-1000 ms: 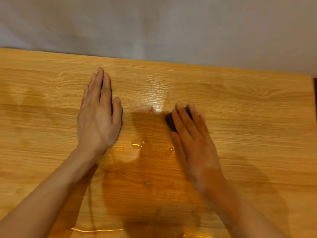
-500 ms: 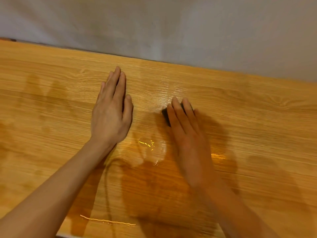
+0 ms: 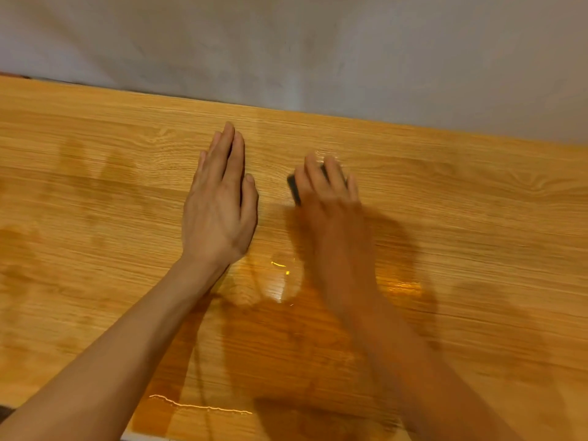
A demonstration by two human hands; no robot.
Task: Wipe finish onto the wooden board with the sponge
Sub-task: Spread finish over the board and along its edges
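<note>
A wide wooden board (image 3: 483,224) with a light oak grain fills the view. My left hand (image 3: 219,211) lies flat on it, fingers straight and together, pointing away from me. To its right, my right hand (image 3: 334,218) is blurred and presses a small dark sponge (image 3: 294,190) onto the board with its fingers laid over the top. Only the sponge's left edge and a sliver between the fingers show. Wet, darker finish (image 3: 283,313) glistens on the wood between and below my hands.
A plain grey wall (image 3: 318,43) runs along the board's far edge. A thin shiny line of liquid (image 3: 197,406) lies near the board's front edge. Faint darker smears (image 3: 95,186) mark the wood at the left.
My right hand has slid the sponge away from me, toward the far edge of the board. The left hand has stayed flat on the wood while the view drifted left.
</note>
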